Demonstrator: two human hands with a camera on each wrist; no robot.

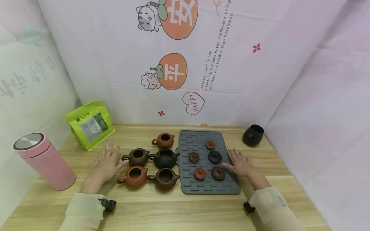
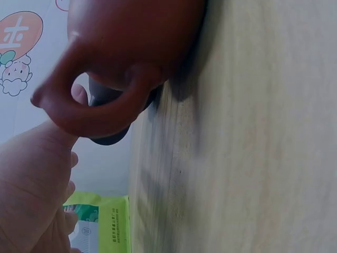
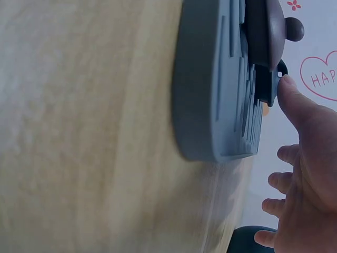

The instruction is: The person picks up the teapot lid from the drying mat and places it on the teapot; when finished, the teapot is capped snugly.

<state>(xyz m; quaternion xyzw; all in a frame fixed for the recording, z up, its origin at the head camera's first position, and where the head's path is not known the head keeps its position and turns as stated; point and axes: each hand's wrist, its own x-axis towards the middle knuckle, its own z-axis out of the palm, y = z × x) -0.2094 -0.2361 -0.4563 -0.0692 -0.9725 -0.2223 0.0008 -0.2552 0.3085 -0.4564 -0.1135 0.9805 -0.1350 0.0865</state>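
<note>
My left hand (image 1: pixel 105 165) is spread with straight fingers over the table, left of several small lidless clay teapots. Nearest its thumb are a brown teapot (image 1: pixel 137 157) and an orange-red teapot (image 1: pixel 135 177), whose looped handle fills much of the left wrist view. A black teapot (image 1: pixel 164 158), a dark brown teapot (image 1: pixel 165 179) and a small reddish teapot (image 1: pixel 163 141) stand beside them. My right hand (image 1: pixel 241 165), fingers spread, is at the right edge of a grey ridged mat (image 1: pixel 189 187). Its thumb is close to a dark brown lid (image 1: pixel 218 173) and a black lid (image 1: pixel 215 157).
Other lids lie on the mat: a red-orange lid (image 1: pixel 199 173), a brown lid (image 1: pixel 194 157) and a reddish lid (image 1: pixel 210 144). A pink flask (image 1: pixel 47 163) and a green pouch (image 1: pixel 92 125) stand at left. A black cup (image 1: pixel 253 135) sits back right. Printed cloth walls enclose the table.
</note>
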